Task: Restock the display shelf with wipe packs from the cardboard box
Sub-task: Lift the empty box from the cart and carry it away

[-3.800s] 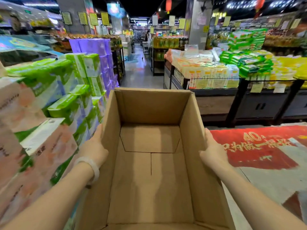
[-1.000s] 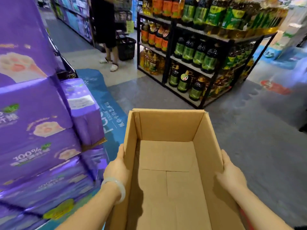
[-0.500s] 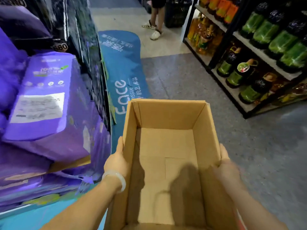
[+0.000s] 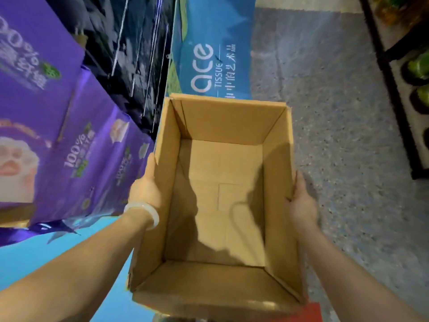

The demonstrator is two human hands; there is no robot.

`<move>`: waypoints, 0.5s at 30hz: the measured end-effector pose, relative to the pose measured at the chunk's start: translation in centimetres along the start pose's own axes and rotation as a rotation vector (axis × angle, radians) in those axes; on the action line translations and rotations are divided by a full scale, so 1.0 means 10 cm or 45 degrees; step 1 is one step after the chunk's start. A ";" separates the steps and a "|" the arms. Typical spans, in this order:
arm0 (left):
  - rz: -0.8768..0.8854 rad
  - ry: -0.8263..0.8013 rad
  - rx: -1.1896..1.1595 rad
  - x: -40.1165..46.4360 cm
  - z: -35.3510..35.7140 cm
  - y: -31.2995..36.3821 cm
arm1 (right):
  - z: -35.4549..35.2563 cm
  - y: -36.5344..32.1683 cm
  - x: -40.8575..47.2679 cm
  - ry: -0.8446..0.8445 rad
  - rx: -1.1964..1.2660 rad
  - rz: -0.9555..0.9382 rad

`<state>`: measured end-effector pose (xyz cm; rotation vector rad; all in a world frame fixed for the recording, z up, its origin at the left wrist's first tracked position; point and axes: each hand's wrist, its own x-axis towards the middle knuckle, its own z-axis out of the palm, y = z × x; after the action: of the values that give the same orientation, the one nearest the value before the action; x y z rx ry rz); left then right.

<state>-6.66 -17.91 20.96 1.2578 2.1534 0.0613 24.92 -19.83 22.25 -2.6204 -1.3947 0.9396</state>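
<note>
Grey speckled floor (image 4: 336, 135) filled the right of the head view, with a blue floor sticker (image 4: 216, 43) running up the middle and a dark rack (image 4: 399, 94) of green bottles at the far right edge. Purple packs (image 4: 46, 135) were stacked on the left, close beside the box (image 4: 220, 282).

The box was held between both hands, open top toward the camera, and its inside was bare: no wipe packs showed in it. The left hand (image 4: 145, 190), a pale bangle (image 4: 142, 211) on its wrist, pressed flat on the left wall, thumb near the rim. The right hand (image 4: 301, 203) lay on the right wall, its fingers (image 4: 293, 182) wrapped over the top edge. Both hands were clasping the box, not released.

With nothing inside, restocking seemed done or needed a fresh supply; which, I could not tell. The hold was mostly side pressure on thin card, so the walls could buckle inward and the box slip. Its left side also sat near the purple packs, and a swing that way could knock the stack.
</note>
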 end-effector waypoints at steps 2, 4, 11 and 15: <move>-0.037 0.035 -0.025 0.20 0.21 -0.11 | 0.16 -0.02 0.21 -0.024 -0.025 -0.033; -0.023 0.092 -0.024 0.36 0.39 -0.15 | 0.34 -0.02 0.41 -0.012 -0.025 -0.047; -0.191 0.077 0.119 0.80 0.80 -0.32 | 0.91 0.02 0.77 -0.091 0.076 -0.022; -0.279 -0.174 0.360 0.76 0.95 -0.43 | 1.14 0.05 0.71 -0.578 -0.108 -0.011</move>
<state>-7.41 -16.76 8.12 1.1308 2.2190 -0.4220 22.29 -17.48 9.23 -2.5576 -1.5524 1.5826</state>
